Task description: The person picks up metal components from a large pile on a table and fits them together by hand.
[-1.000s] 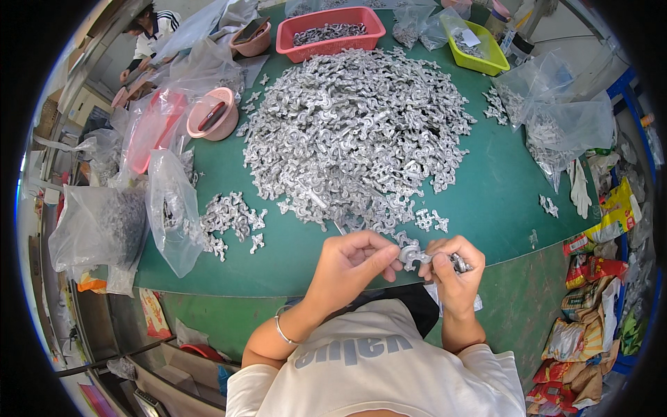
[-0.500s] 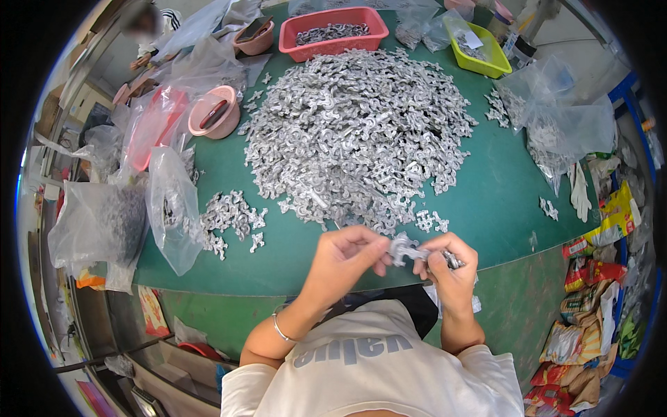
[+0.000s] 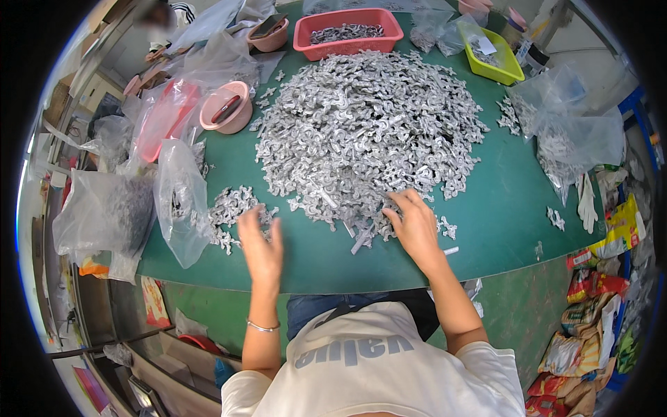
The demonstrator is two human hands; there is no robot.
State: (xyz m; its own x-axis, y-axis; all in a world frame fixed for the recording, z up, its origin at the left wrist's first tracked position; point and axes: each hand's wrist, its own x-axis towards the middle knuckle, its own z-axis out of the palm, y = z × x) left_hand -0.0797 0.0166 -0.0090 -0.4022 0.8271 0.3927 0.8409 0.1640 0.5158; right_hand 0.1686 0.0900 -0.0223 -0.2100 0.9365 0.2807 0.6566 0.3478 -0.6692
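Observation:
A large heap of small silvery-grey metal pieces (image 3: 368,118), lobed and curved in outline, covers the middle of the green table. At its near edge, my right hand (image 3: 417,229) touches the pieces with thumb and forefinger apart; whether a piece lies under the fingertips is hard to see. Off to the left, my left hand (image 3: 260,249) hovers at the side of a smaller pile of the same pieces (image 3: 229,212), fingers stretched out and slightly blurred. A few short pale strips lie near the right hand, among them one strip (image 3: 360,241) between the two hands.
Along the far edge stand a pink-red basket (image 3: 347,46) and a yellow-green basket (image 3: 511,73), both holding metal pieces. A pink bowl (image 3: 240,121) and clear plastic bags (image 3: 182,229) crowd the left side. At right lie more filled bags (image 3: 556,139) and a white glove (image 3: 587,205).
My hands, earlier together at the near table edge around metal pieces, have parted. The left has moved to the small pile, the right forward to the heap. The view has shifted slightly.

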